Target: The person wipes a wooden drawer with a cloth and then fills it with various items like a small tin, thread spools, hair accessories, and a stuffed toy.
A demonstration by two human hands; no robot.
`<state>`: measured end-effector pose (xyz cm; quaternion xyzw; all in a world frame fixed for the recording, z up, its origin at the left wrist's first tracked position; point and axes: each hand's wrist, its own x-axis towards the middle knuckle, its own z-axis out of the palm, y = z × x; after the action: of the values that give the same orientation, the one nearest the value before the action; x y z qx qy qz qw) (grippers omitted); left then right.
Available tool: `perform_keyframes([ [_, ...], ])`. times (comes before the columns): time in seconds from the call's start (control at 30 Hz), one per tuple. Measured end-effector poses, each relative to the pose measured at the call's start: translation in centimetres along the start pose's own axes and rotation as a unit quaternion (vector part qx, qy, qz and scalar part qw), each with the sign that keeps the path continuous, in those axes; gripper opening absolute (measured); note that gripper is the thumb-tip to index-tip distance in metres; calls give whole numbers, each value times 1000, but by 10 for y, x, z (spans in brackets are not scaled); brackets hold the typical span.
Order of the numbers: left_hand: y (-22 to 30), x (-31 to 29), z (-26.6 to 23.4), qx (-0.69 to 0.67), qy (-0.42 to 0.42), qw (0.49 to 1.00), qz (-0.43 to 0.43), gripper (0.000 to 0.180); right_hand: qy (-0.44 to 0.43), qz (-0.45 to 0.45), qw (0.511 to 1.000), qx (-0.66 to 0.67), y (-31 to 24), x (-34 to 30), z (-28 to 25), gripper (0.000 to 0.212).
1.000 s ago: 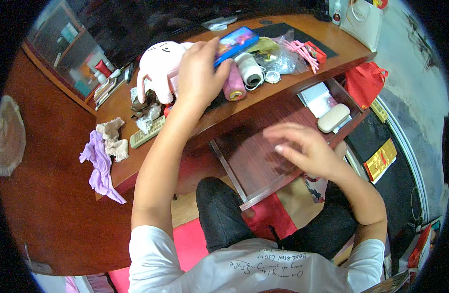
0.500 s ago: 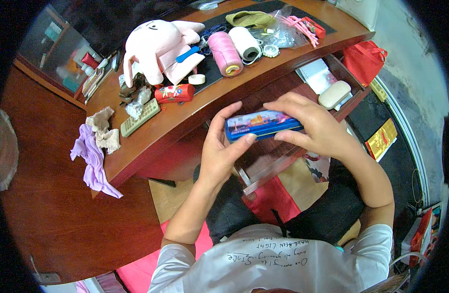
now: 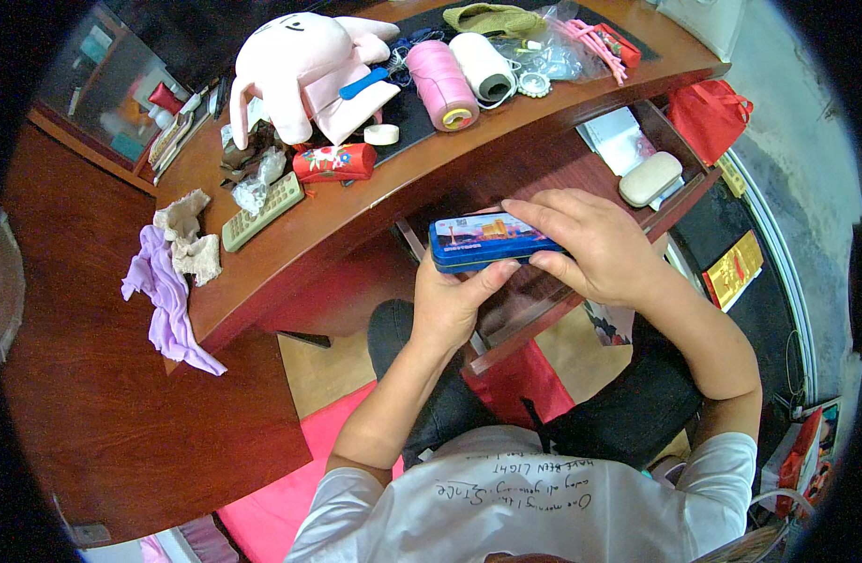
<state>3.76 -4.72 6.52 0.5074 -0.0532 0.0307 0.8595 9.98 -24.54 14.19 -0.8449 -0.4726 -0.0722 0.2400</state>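
A blue oblong case (image 3: 483, 239) with rounded corners and a city picture on its lid is held above an open desk drawer (image 3: 567, 178). My left hand (image 3: 454, 296) grips its near left side, the thumb along the front edge and the fingers mostly hidden beneath. Around the right end curls my right hand (image 3: 600, 246), with fingertips on the lid and the thumb on the near side. The lid looks closed. Inside the drawer, a beige glasses case (image 3: 650, 179) and papers (image 3: 619, 136) lie toward the right end.
On the desk (image 3: 375, 202) are a pink plush toy (image 3: 286, 70), pink thread cone (image 3: 440, 84), white thread cone (image 3: 480, 68), red flowered case (image 3: 334, 162), remote control (image 3: 262, 212) and lilac cloth (image 3: 159, 291). A red bag (image 3: 710, 120) stands right of the drawer.
My left hand's fingers have gone from the case's far left edge to beneath it, and the thumb has slid right. The case sits flatter, and the view has shifted slightly.
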Motion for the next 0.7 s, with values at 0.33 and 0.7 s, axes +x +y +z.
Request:
perform_keyframes([
  [0.33, -1, -6, 4, 12, -3, 1000, -13, 57, -21, 39, 996, 72, 2, 1, -14, 39],
  [0.7, -7, -14, 3, 18, -30, 996, -78, 61, -3, 119, 967, 226, 10, -1, -25, 36],
])
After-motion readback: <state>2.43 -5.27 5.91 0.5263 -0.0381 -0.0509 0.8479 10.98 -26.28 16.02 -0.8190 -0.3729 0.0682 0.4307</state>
